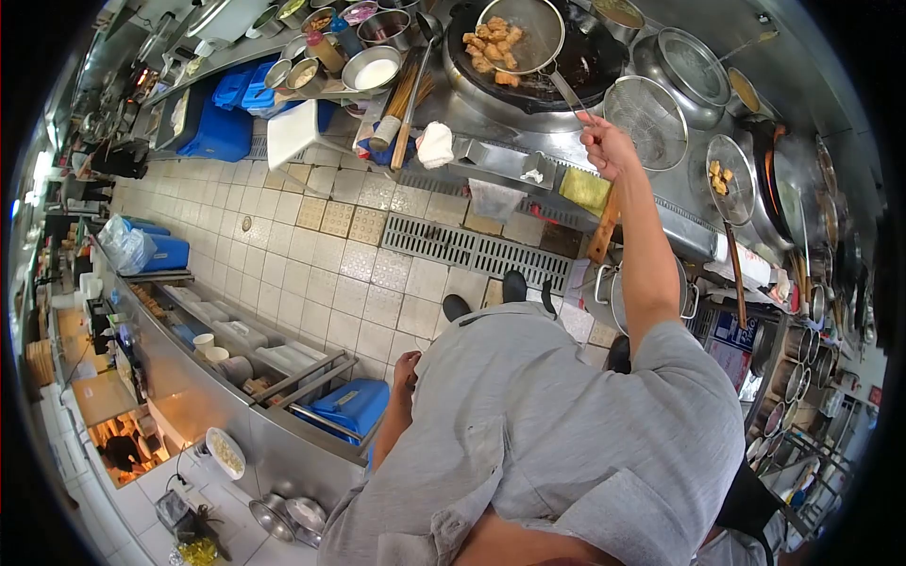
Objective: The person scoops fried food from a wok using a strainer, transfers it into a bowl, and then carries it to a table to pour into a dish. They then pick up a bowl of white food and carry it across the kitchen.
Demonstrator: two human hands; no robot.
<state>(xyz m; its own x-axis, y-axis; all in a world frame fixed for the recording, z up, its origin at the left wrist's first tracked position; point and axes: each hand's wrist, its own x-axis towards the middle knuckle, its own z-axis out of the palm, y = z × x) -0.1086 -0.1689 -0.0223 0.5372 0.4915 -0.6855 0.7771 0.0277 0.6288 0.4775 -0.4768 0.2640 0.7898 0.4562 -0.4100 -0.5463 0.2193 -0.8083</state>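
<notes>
My right hand reaches forward over the stove and is closed on the handle end of a round wire strainer. The strainer's bowl sits low over a large dark wok. Browned fried pieces show at the left of the strainer, some within its rim and some beyond it. Hanging at my side, my left hand has its fingers curled, with nothing showing in them.
Right of the wok lie a wide mesh strainer and a smaller strainer with yellow pieces. A white bowl and other ingredient containers stand on the left. Behind me runs a steel counter; below, a large pot.
</notes>
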